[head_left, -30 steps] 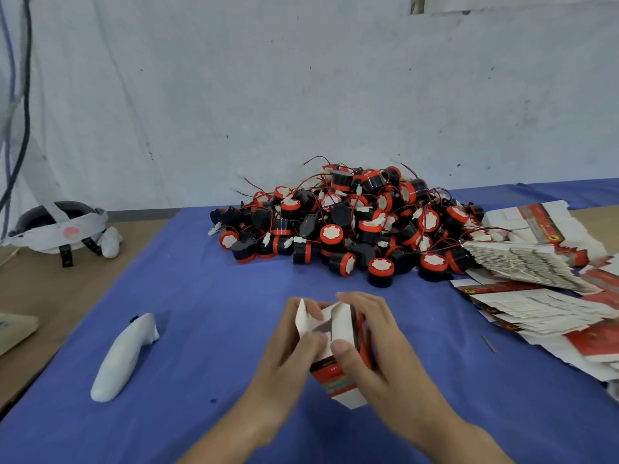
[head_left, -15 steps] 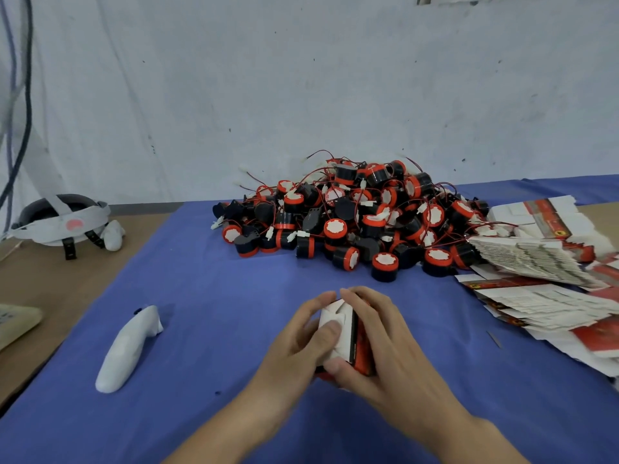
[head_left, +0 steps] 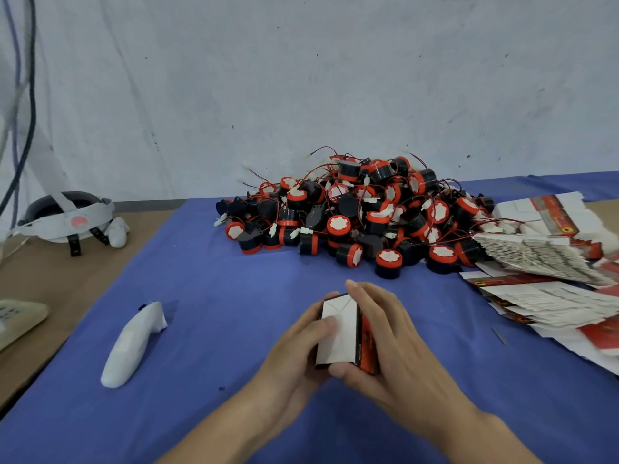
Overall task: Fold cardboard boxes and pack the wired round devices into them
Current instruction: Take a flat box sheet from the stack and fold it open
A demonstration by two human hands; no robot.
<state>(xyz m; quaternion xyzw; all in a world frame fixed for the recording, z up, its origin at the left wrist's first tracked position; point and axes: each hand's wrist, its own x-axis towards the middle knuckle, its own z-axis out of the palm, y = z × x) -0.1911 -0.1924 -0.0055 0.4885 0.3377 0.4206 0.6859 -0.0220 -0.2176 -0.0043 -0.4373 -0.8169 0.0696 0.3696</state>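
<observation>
- left hand (head_left: 291, 353): grips the left side of the cardboard box (head_left: 338, 329), fingers curled round behind it, thumb pressed flat on the white face
- right hand (head_left: 398, 346): wraps the box's right, red-and-black side, fingers laid along it up to the far top corner, thumb tip under the near bottom edge
- cardboard box: folded up, clamped between both hands, white face with flap seams up toward the camera; can't tell if it touches the blue cloth (head_left: 214, 296) under the hands
- pile of round devices (head_left: 361, 216): beyond the fingertips, well apart from both hands; black bodies, red rims, white caps, red wires and white plugs tangled through
- flat box blanks (head_left: 542, 256): right of the right hand and beyond it, fanned stacks, white with red print, touching the right edge of the pile
- white controller (head_left: 134, 339): left of the left hand, lying on the cloth, well apart
- headset (head_left: 67, 219): far left of the left hand and beyond it, on the bare brown table (head_left: 50, 279), off the cloth
- beige object (head_left: 20, 316): further left, cut off by the frame edge, can't tell what it is
</observation>
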